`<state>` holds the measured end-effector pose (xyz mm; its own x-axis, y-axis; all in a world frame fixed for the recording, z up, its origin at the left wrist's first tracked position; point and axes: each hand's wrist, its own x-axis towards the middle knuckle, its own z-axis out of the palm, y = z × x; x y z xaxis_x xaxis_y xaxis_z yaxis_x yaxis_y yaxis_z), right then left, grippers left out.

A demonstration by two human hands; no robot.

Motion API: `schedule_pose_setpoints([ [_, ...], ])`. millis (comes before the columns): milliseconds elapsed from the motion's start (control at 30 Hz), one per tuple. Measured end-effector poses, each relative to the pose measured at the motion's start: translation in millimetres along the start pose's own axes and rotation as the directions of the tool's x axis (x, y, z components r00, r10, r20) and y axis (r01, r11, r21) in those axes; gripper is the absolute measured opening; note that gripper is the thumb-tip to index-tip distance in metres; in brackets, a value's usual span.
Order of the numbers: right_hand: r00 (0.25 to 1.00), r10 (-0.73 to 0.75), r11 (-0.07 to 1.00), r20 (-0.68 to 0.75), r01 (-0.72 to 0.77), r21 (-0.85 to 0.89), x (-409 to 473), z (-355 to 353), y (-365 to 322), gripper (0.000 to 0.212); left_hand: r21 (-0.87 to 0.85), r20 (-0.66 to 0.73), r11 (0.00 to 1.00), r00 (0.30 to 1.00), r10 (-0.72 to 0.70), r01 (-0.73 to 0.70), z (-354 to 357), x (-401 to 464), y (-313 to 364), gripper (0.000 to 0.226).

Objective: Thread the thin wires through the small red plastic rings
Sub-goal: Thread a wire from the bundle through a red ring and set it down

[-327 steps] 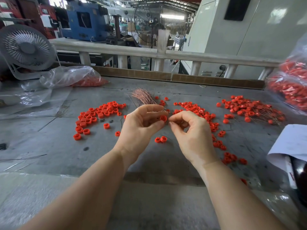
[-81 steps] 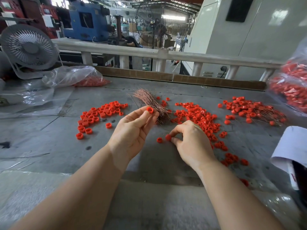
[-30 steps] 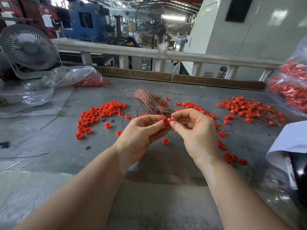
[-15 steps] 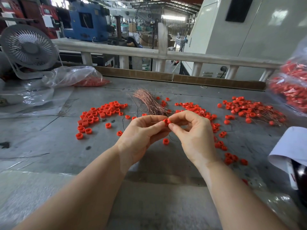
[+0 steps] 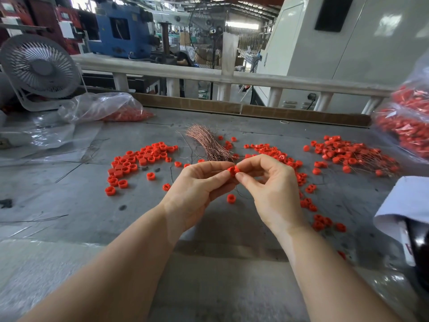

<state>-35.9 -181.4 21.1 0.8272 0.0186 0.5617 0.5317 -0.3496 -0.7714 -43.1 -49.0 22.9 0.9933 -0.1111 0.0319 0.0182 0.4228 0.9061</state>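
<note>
Centrally, above the grey worktable [image 5: 69,205], the left hand [image 5: 197,189] and right hand [image 5: 271,189] meet fingertip to fingertip, both pinching one small red plastic ring [image 5: 232,170], with the bundle of thin copper-coloured wires [image 5: 209,142] lying at twelve o'clock just beyond them.

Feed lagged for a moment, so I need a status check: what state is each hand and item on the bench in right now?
Left hand: pinches the held ring.
Right hand: pinches the held ring.
Held ring: lifted off the bench, between both hands' fingers.
Wire bundle: lying loose on the bench.
Left ring pile: unthreaded, scattered.
Right ring pile: wires showing among the rings.
Desk fan: blades not blurred.
</note>
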Motion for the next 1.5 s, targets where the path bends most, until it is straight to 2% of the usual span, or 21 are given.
schedule_pose_setpoints([
  [500,1.0,0.002,1.0,-0.003,-0.002,0.011,0.0,-1.7,-2.5,0.019,-0.003,0.003,1.0,1.0,0.0,0.0,1.2,-1.4,1.6,0.018],
  [833,0.991,-0.114,0.993,-0.065,0.11,-0.049,-0.3,-1.4,0.3,0.023,-0.022,-0.003,1.0,1.0,-0.002,0.002,-0.7,0.6,0.4,0.017],
  [1333,0.963,-0.263,0.948,-0.067,0.245,-0.202,-5.0,3.5,0.9,0.038,-0.009,-0.021,1.0,1.0,-0.01,0.01,-2.1,1.0,0.6,0.016],
  [1500,0.953,-0.293,0.94,-0.079,0.272,-0.204,-4.8,3.1,-0.4,0.036,-0.008,-0.03,1.0,1.0,-0.005,0.005,-1.8,1.1,0.9,0.016],
])
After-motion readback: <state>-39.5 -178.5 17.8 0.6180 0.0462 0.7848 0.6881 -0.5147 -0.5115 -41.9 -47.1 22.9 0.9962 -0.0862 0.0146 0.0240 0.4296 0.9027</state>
